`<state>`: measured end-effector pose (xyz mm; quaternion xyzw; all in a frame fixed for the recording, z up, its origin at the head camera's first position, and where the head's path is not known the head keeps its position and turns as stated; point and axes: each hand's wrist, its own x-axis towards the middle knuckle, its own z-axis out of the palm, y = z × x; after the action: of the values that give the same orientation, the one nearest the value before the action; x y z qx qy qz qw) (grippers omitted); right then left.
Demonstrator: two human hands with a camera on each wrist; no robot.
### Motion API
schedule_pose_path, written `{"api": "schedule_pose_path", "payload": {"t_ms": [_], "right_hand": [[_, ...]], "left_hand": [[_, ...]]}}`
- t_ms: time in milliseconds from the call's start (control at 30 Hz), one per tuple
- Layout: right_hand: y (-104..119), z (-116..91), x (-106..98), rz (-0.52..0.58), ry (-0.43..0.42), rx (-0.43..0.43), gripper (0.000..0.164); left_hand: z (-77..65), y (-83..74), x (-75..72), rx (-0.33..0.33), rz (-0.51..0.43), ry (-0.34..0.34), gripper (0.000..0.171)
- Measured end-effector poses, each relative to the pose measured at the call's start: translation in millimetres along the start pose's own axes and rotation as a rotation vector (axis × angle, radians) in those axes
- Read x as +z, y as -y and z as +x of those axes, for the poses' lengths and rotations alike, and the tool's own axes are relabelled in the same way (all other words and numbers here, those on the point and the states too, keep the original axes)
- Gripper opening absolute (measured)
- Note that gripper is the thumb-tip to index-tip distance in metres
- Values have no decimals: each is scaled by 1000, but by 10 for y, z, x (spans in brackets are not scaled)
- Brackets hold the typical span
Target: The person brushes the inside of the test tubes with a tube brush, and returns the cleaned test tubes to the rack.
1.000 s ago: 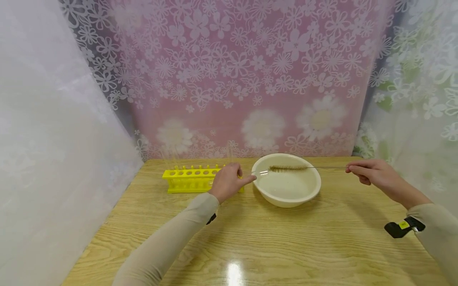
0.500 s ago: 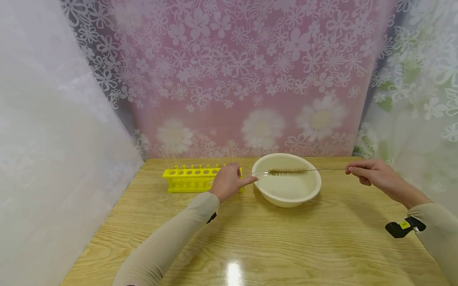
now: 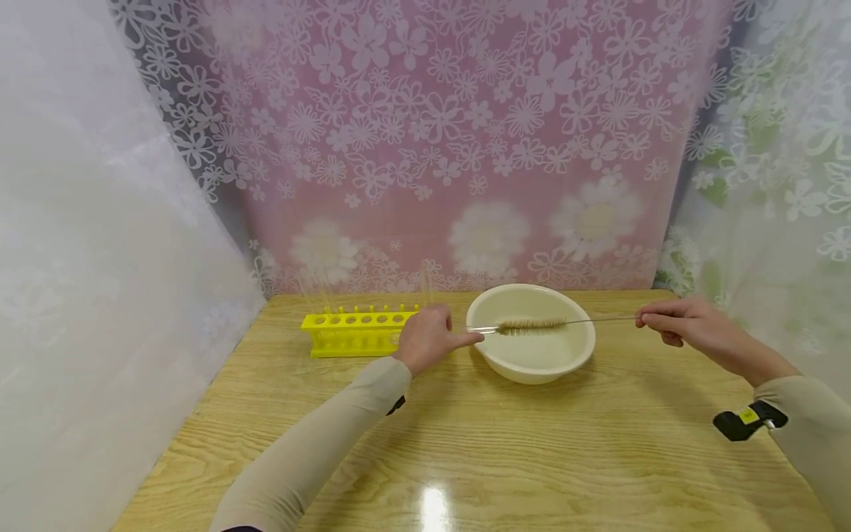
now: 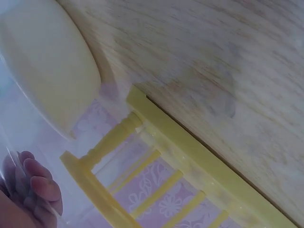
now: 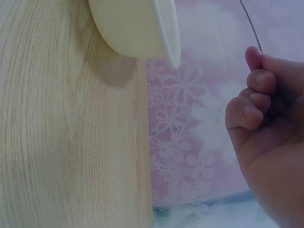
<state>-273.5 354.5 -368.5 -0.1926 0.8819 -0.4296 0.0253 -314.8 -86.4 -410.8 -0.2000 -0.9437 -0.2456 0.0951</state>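
My left hand (image 3: 432,338) grips a clear glass test tube (image 3: 487,330), which lies roughly level with its mouth over the basin's left rim. In the left wrist view, curled fingers (image 4: 45,187) close round the glass. Opposite, my right hand (image 3: 691,326) pinches the thin wire handle of a test tube brush (image 3: 532,326) between thumb and forefinger. The twisted wire (image 5: 251,26) also shows in the right wrist view. Tan bristles point left, their tip at the tube's mouth; whether any sit inside I cannot tell. Below is a cream basin (image 3: 530,374).
A yellow test tube rack (image 3: 352,322) stands left of the basin, partly behind my left hand. Several clear tubes rise from it, faint against the pink flowered curtain (image 3: 465,148). The wooden table (image 3: 505,458) runs toward me.
The brush has come down slightly to line up with the tube, and my right hand has shifted a little left. My left hand has edged right with the tube.
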Motion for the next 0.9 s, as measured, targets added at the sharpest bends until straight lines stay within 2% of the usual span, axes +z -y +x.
{"api": "schedule_pose_path", "payload": {"t_ms": [233,400,633,900], "right_hand": [[42,87,100,-50,17,82,36],[64,147,194,-42,23,101,37],[134,264,396,-17,106,104,38],[225,418,612,-40,84,75,34]], "left_hand": [[14,-93,59,21,42,-20,64],[4,-141,87,0,28,-34,60],[0,-211,101,35,4,-29,55],[-6,-198,116,18,-13,-36,54]]}}
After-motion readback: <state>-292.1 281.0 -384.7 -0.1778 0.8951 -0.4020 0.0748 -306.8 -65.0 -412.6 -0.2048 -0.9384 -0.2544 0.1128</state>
